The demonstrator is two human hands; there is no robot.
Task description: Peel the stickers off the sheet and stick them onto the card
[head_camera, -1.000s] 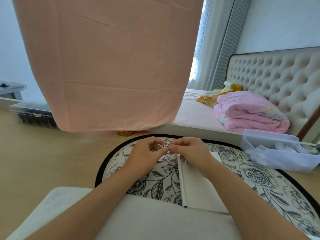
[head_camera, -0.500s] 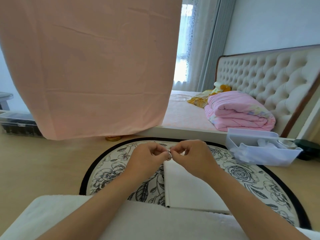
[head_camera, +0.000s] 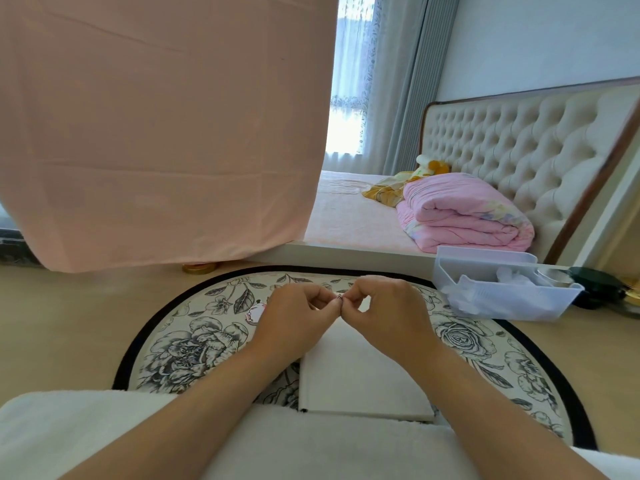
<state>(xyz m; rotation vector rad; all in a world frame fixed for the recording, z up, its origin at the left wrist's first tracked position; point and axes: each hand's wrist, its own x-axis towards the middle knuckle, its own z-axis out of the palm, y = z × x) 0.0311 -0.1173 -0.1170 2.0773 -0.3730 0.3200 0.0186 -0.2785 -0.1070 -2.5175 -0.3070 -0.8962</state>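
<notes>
Broadly, facing a hanging pink cloth (head_camera: pixel 156 133) and a bed (head_camera: pixel 346 220) with a folded pink quilt (head_camera: pixel 460 216). Seated over a round floral mat (head_camera: pixel 194 348) on the floor, with a clear plastic bin (head_camera: pixel 512 303) at its right edge. Leaning above a white card (head_camera: pixel 353 379) lying flat on the mat. Pinching with left hand (head_camera: pixel 298 323) and right hand (head_camera: pixel 388 313), fingers curled and fingertips meeting, on what looks like a sticker (head_camera: pixel 340 298), too small to read. Held just over the card's far edge.
</notes>
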